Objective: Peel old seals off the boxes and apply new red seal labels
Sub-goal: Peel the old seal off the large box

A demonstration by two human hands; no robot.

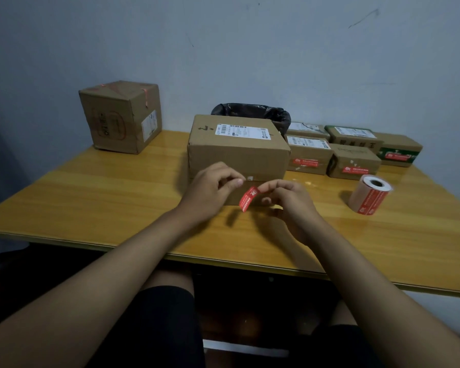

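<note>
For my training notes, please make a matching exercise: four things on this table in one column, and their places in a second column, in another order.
Things:
1. label roll
2. red seal label
3. black bin bag
4. cube-shaped box

Places:
A. far left corner of the table
B. pinched by the right hand, near the left hand
C. behind the large middle box
D. upright on the right side

Pairs: 1-D, 2-B, 3-C, 4-A
</note>
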